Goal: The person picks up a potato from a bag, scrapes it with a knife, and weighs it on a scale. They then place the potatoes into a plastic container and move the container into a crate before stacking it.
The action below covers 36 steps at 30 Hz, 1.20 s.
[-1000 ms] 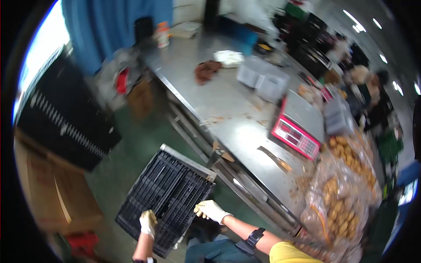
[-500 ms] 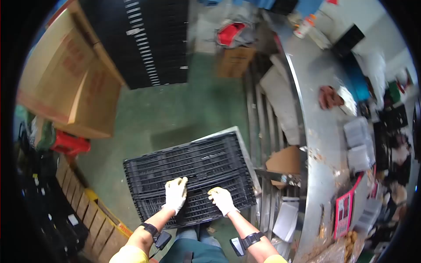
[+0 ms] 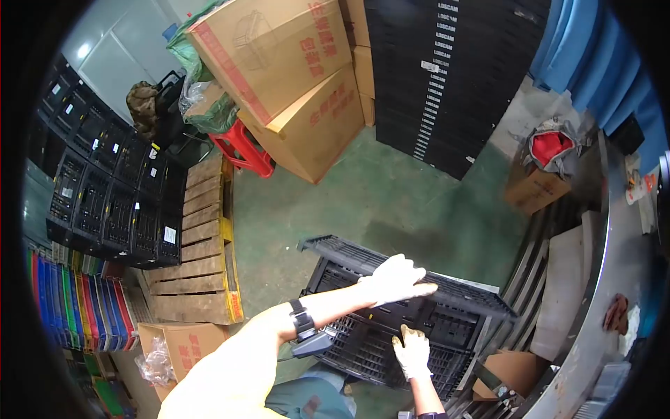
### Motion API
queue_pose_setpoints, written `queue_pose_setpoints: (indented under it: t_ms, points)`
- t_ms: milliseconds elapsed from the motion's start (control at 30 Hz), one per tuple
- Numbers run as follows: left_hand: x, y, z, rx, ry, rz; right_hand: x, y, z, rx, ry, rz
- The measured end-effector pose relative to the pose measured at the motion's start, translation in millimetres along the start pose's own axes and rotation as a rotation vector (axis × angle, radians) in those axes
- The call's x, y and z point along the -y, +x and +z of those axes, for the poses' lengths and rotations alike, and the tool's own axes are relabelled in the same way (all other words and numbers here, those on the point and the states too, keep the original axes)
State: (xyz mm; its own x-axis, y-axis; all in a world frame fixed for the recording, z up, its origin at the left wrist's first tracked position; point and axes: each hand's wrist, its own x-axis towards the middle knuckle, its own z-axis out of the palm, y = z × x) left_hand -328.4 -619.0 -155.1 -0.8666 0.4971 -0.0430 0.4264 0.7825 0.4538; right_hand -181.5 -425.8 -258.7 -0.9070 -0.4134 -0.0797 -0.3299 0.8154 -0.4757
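Observation:
A black folding plastic crate [image 3: 447,356] lies in front of my legs, with its far slatted side panel [image 3: 467,293] raised at a slant. My left hand [image 3: 394,281], in a white glove, reaches across to that panel and grips its upper edge, the thumb apart from the fingers. Lower down, my right hand [image 3: 413,353], gloved white with stained fingertips, is over the near part of the crate. Its fingers are bent and slightly apart, with nothing visible between them. My left forearm hides part of the crate's left side.
Large cardboard boxes [image 3: 307,126] and a tall black stack [image 3: 447,77] stand ahead. A wooden pallet [image 3: 199,251], a red stool [image 3: 244,148] and stacked black crates [image 3: 115,188] are on the left. A metal table [image 3: 593,293] runs along the right.
My view has swung left. The crate's far side panel has come up from lying flat. My left hand has moved forward onto it, while my right hand remains over the near part.

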Motion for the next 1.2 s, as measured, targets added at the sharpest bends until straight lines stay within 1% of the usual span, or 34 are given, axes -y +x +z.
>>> queue_pose_setpoints:
  t_ms: [33,67,100,133,200,300,333,367,400,433,467,500,533,567,600,667,700,733,800,833,867,933,967,1000,1033,1067,1100,1167,1200]
  points:
    - [3.9,13.5,-6.3,-0.062,0.036,-0.010,-2.7,-1.3,5.7,0.085,-0.083,0.021]
    - [8.2,26.8,-13.9,-0.121,0.070,-0.018,-6.3,-1.9,10.6,0.113,-0.092,0.033]
    - [13.2,36.9,-22.0,-0.207,0.092,0.027,-3.0,2.3,6.1,0.143,-0.100,0.046]
    - [18.5,45.2,-25.5,-0.362,0.143,0.057,2.8,7.9,-3.3,0.172,-0.111,0.058]
    - [34.2,65.8,-8.6,-0.286,0.117,-0.186,13.8,20.6,-26.8,0.306,-0.139,0.067]
    - [17.1,46.7,-18.9,-0.631,0.013,0.091,23.4,28.2,-58.7,0.554,-0.082,0.075]
    - [8.8,35.3,-23.7,-0.741,-0.028,0.191,36.5,29.3,-74.4,0.724,-0.046,0.177]
    - [2.0,21.6,-23.9,-0.638,0.004,0.232,42.5,20.4,-83.8,0.807,0.001,0.101]
    - [-5.7,6.1,-18.6,-0.635,-0.007,0.295,46.8,7.8,-89.8,0.891,0.051,0.026]
    - [-11.2,-13.3,-8.1,-0.469,-0.014,0.314,54.1,-2.8,-98.8,0.994,0.095,0.065]
    - [-14.7,-34.2,8.9,-0.371,-0.019,0.363,59.7,-12.0,-102.0,1.095,0.139,0.107]
    - [-16.7,-59.9,31.7,-0.324,-0.051,0.426,60.7,-21.9,-95.6,1.146,0.173,0.047]
    - [-20.4,-83.0,48.1,-0.102,-0.055,0.454,58.6,-30.9,-83.7,1.204,0.217,0.020]
    - [-18.5,-110.1,79.1,0.048,-0.039,0.464,51.3,-39.9,-68.7,1.249,0.299,0.077]
    - [-23.1,-135.1,93.5,0.321,0.010,0.389,45.5,-43.6,-56.8,1.293,0.383,0.132]
    - [-15.8,-184.5,145.0,0.558,0.172,0.417,42.1,-23.3,-53.8,1.325,0.461,0.438]
    - [-15.3,-202.2,151.1,0.541,0.206,0.457,25.2,-25.5,-31.9,0.998,0.190,0.106]
    - [-14.5,-211.6,153.0,0.521,0.239,0.496,12.6,-30.6,-12.6,0.797,-0.046,0.082]
    - [-12.5,-213.3,149.7,0.493,0.190,0.491,-7.0,-34.8,4.8,0.557,-0.145,-0.038]
    - [-10.3,-212.2,142.9,0.480,0.173,0.485,-11.9,-37.6,14.3,0.542,-0.179,-0.062]
    - [-12.5,-207.9,136.4,0.574,0.212,0.490,-15.3,-40.1,24.1,0.525,-0.215,-0.091]
    - [-9.5,-210.4,140.7,0.606,0.225,0.513,-11.0,-51.4,22.3,0.434,-0.329,-0.234]
    - [-8.3,-213.1,156.3,0.550,0.220,0.503,-7.2,-55.0,20.0,0.479,-0.378,-0.275]
    - [-11.2,-206.3,162.8,0.605,0.107,0.404,3.2,-51.1,9.4,0.526,-0.430,-0.314]
    - [-15.9,-197.2,163.8,0.648,-0.005,0.301,7.9,-45.0,7.0,0.527,-0.454,-0.364]
    - [-21.4,-190.6,161.8,0.619,0.188,0.435,10.8,-38.9,3.4,0.528,-0.481,-0.413]
    - [-21.3,-187.8,166.0,0.651,0.209,0.424,11.1,-35.3,0.6,0.525,-0.510,-0.462]
    - [-18.2,-185.4,174.0,0.718,0.257,0.408,8.0,-33.4,5.2,0.702,-0.508,-0.423]
    - [-18.4,-182.5,165.0,0.732,0.175,0.384,6.1,-32.4,10.3,0.786,-0.506,-0.402]
